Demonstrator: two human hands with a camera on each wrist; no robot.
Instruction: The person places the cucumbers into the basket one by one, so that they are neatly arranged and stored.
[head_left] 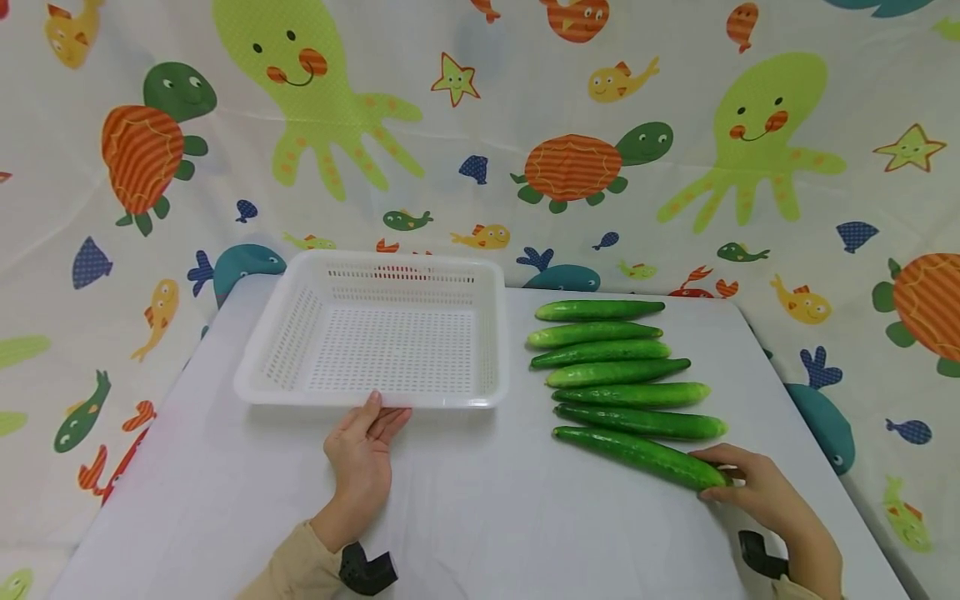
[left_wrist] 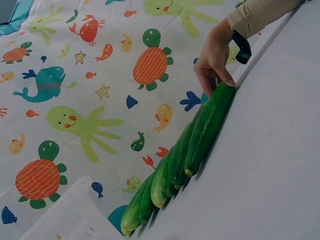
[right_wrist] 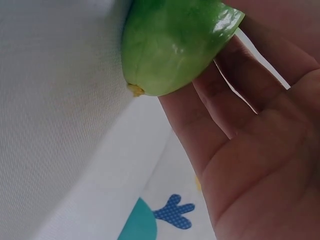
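Note:
A white plastic basket (head_left: pixel 390 350) with perforated walls and floor sits at the left of the table. My left hand (head_left: pixel 363 462) holds its near rim, thumb over the edge and fingers beneath. To the right, several green cucumbers (head_left: pixel 611 350) lie side by side in a column. My right hand (head_left: pixel 757 487) pinches the right end of the nearest cucumber (head_left: pixel 637 454), thumb on the near side and fingers on the far side. In the right wrist view, that cucumber's pale tip (right_wrist: pixel 165 60) lies against the fingers (right_wrist: pixel 195 120). The basket's inside holds nothing.
A white cloth covers the table (head_left: pixel 480 517). Behind it hangs a curtain (head_left: pixel 480 217) printed with sea animals. Each wrist wears a black device, such as the left one (head_left: pixel 367 571).

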